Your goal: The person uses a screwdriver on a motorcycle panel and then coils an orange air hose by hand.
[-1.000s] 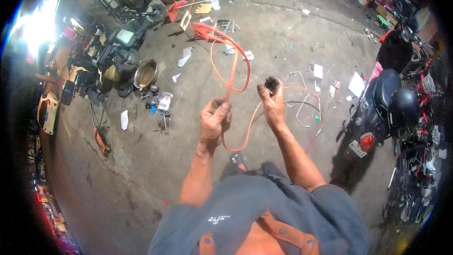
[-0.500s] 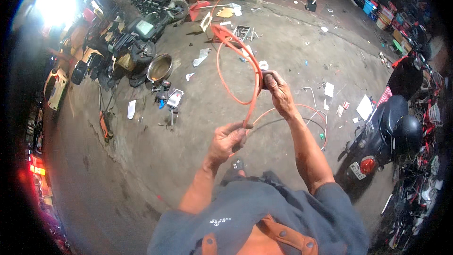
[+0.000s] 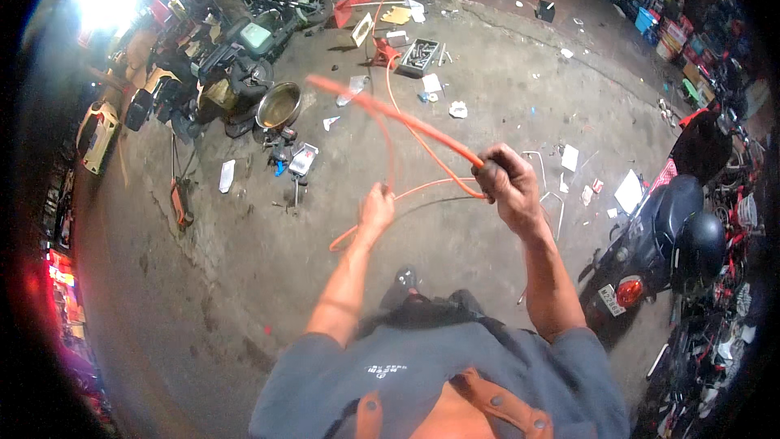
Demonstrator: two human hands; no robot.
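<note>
My right hand [image 3: 510, 184] is closed around an orange hose [image 3: 443, 141], whose thick near stretch sweeps up and left, blurred by motion. Lower and further left, my left hand [image 3: 376, 210] is closed on another stretch of the same hose; its fingertips are partly turned from view. Between both hands the hose makes loose, crossing loops above the concrete floor. One length of it runs off toward the back, past a red object on the floor.
A metal basin [image 3: 278, 106] stands at left among motorcycle parts. Ahead lies a grey tray of tools [image 3: 419, 57], with a red dustpan [image 3: 351, 10] behind. A parked black scooter [image 3: 682, 219] is close on the right. Paper scraps and bent rods litter the floor.
My hands have moved apart: the left went left and up, the right went right and slightly down. The tight coil between them has opened into wider loops.
</note>
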